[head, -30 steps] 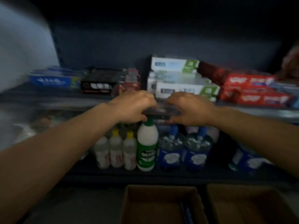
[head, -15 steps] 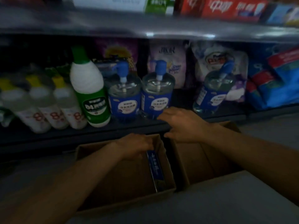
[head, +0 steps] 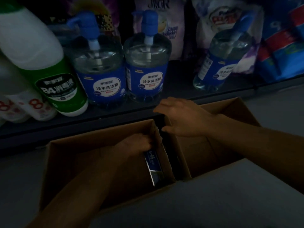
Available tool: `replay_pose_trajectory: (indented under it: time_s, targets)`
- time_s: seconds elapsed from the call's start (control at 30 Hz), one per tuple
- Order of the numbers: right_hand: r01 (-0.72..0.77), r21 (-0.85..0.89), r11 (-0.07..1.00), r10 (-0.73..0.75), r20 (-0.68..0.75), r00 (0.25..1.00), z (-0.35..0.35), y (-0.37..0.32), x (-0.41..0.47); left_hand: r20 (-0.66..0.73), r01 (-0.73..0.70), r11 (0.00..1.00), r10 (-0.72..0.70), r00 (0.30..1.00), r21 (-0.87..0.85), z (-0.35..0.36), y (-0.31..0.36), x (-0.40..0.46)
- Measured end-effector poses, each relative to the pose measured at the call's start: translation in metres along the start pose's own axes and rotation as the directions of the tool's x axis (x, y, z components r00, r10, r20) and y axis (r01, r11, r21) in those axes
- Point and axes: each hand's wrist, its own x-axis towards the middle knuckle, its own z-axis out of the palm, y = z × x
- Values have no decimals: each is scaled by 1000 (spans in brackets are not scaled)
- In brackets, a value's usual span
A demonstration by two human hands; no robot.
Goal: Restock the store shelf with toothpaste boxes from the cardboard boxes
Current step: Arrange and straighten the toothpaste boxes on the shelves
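Note:
Two open cardboard boxes stand on the floor below the shelf. A blue toothpaste box point(head: 153, 163) lies along the right wall of the left cardboard box point(head: 65, 155). My left hand point(head: 136, 143) reaches into that box, and its fingers curl round the far end of the toothpaste box. My right hand point(head: 181, 119) lies over the far left corner of the right cardboard box point(head: 238, 109), fingers fairly straight and pointing left. The dim light hides whether it touches the cardboard. The inside of the right box is dark.
The bottom shelf point(head: 98, 122) just behind the boxes carries a green and white disinfectant bottle point(head: 49, 76), three blue pump bottles point(head: 146, 69), smaller white bottles point(head: 24, 106) at the left and detergent bags point(head: 279, 46) at the back right. Grey floor point(head: 230, 195) surrounds the boxes.
My view dropped from the toothpaste shelf to the boxes on the floor. Both hands came down from the shelf; the left went into the left box and took hold of the blue toothpaste box.

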Motion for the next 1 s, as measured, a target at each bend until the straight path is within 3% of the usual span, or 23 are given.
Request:
replay_pose_trajectory:
  time_s: [0.2, 0.3, 0.77, 1.0]
  targets:
    - [0, 25, 1000, 0, 6, 1000, 9, 1, 6, -91, 14, 992, -25, 996, -122, 14, -3, 3]
    - [6, 29, 1000, -6, 12, 1000, 12, 0, 8, -93, 17, 999, -20, 995, -37, 16, -3, 0]
    - [36, 22, 999, -36, -12, 999, -4, -18, 12, 138, 109, 994, -108, 984, 6, -20, -13, -42]
    - [104, -11, 995, -105, -83, 991, -51, -41, 16, 70, 156, 987, -154, 986, -28, -79, -10, -91]
